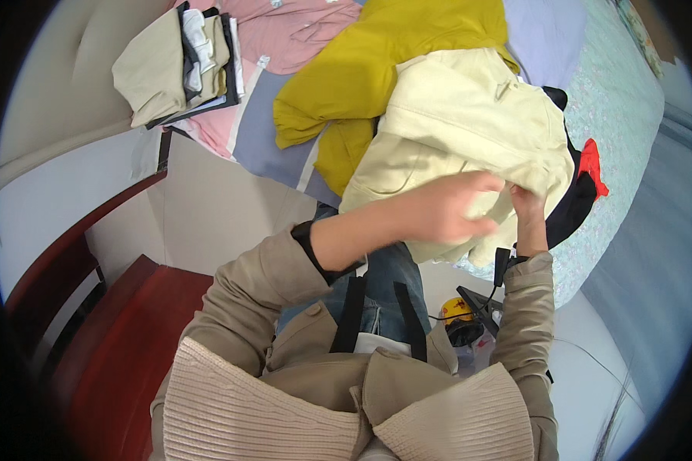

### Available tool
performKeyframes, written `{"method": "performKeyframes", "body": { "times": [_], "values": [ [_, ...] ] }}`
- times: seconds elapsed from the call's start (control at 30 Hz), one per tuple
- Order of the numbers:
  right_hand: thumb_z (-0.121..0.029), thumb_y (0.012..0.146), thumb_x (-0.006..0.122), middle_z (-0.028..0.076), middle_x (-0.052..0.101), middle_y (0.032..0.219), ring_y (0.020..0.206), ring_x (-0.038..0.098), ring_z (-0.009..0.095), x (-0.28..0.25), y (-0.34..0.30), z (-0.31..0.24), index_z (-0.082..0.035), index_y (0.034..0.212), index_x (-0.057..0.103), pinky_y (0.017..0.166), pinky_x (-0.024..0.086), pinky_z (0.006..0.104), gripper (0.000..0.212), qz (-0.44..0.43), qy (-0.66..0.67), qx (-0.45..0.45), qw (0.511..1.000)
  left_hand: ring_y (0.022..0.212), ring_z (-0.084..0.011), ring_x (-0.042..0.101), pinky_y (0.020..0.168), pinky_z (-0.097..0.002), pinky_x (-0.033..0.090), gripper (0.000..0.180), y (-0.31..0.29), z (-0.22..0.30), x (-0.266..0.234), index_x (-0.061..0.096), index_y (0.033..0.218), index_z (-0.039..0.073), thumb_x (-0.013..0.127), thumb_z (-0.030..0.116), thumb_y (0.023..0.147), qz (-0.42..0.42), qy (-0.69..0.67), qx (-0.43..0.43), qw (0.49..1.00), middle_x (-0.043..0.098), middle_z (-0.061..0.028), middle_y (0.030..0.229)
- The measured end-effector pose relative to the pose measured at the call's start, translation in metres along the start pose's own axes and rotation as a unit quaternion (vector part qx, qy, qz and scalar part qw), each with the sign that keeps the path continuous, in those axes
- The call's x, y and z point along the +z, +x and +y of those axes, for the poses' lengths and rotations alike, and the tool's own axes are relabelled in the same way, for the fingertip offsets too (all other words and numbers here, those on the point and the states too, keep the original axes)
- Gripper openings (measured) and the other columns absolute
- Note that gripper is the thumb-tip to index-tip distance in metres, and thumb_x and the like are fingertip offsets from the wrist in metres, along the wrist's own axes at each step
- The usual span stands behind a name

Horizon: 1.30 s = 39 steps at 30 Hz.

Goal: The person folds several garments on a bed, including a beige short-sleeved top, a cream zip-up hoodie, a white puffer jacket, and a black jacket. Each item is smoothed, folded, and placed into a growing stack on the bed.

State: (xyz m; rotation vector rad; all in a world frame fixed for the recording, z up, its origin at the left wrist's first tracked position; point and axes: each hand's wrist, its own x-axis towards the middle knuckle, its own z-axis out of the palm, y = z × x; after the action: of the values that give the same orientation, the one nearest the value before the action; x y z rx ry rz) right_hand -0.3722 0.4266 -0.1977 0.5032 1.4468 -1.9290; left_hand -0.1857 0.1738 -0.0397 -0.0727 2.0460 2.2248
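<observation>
A cream-coloured jacket (469, 115) lies spread over the near edge of the bed, its sleeve folded across it. My right hand (527, 201) is closed on the jacket's near right edge, its fingertips partly hidden by the cloth. Just left of it, my left hand (455, 207) hovers above the jacket, somewhat blurred, with thumb and fingers apart and nothing between them. Behind and left of the jacket is a mustard-yellow garment (346, 77), partly covered by it.
Folded clothes (158, 73) are stacked at the bed's far left corner. Black cloth (573, 215) and a red piece (590, 165) lie right of the jacket on the pale green bedding (619, 100). A dark red wooden bench (154, 338) stands at my left.
</observation>
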Motion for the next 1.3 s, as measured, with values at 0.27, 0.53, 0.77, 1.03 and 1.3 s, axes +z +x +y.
{"method": "performKeyframes", "body": {
  "times": [0.27, 0.53, 0.77, 1.03, 1.3],
  "values": [
    [-0.029, 0.086, 0.056, 0.006, 0.057, 0.11, 0.101, 0.055, 0.021, -0.005, -0.007, -0.015, -0.004, 0.116, 0.049, 0.085, 0.046, 0.0381, 0.04, 0.012, -0.086, 0.019, 0.996, 0.115, -0.0315, 0.043, 0.098, -0.0371, 0.033, 0.036, -0.008, -0.143, -0.022, 0.049, 0.114, 0.004, 0.058, 0.017, 0.082, 0.192, 0.267, -0.047, 0.943, 0.046, -0.0158, 0.123],
    [-0.018, 0.087, 0.052, 0.005, 0.06, 0.088, 0.077, 0.056, 0.012, -0.08, -0.038, -0.021, -0.002, 0.103, 0.054, 0.068, 0.046, 0.0258, 0.023, 0.119, -0.16, 0.014, 0.98, 0.127, -0.0383, 0.027, 0.105, -0.0431, 0.024, 0.05, 0.031, -0.15, -0.004, 0.045, 0.124, 0.003, 0.061, 0.017, 0.078, 0.136, 0.393, -0.139, 0.899, 0.032, -0.0242, 0.134],
    [-0.016, 0.075, 0.063, 0.011, 0.055, 0.092, 0.076, 0.054, 0.02, -0.212, -0.072, 0.058, 0.003, 0.111, 0.048, 0.07, 0.046, 0.0297, 0.044, 0.402, -0.324, -0.052, 0.855, 0.128, -0.038, 0.024, 0.105, -0.0431, 0.023, 0.047, 0.055, -0.138, 0.039, 0.047, 0.121, 0.002, 0.061, 0.016, 0.078, 0.11, 0.43, -0.083, 0.892, 0.029, -0.0254, 0.135],
    [-0.025, 0.078, 0.055, 0.025, 0.058, 0.086, 0.08, 0.058, 0.034, -0.28, -0.065, 0.042, 0.001, 0.09, 0.058, 0.07, 0.045, 0.0381, 0.028, 0.132, -0.518, 0.021, 0.845, 0.125, -0.0395, 0.027, 0.103, -0.0442, 0.025, 0.047, 0.055, -0.14, 0.056, 0.046, 0.119, 0.002, 0.062, 0.012, 0.077, 0.101, 0.442, -0.068, 0.888, 0.031, -0.0263, 0.132],
    [-0.019, 0.091, 0.045, 0.009, 0.062, 0.097, 0.078, 0.063, 0.015, -0.163, -0.142, -0.167, 0.005, 0.111, 0.05, 0.067, 0.054, 0.0263, 0.032, 0.074, -0.226, 0.138, 0.961, 0.118, -0.034, 0.037, 0.098, -0.0408, 0.032, 0.043, 0.054, -0.14, 0.054, 0.046, 0.118, 0.002, 0.061, 0.01, 0.078, 0.149, 0.37, -0.054, 0.915, 0.041, -0.0201, 0.126]
  ]
}}
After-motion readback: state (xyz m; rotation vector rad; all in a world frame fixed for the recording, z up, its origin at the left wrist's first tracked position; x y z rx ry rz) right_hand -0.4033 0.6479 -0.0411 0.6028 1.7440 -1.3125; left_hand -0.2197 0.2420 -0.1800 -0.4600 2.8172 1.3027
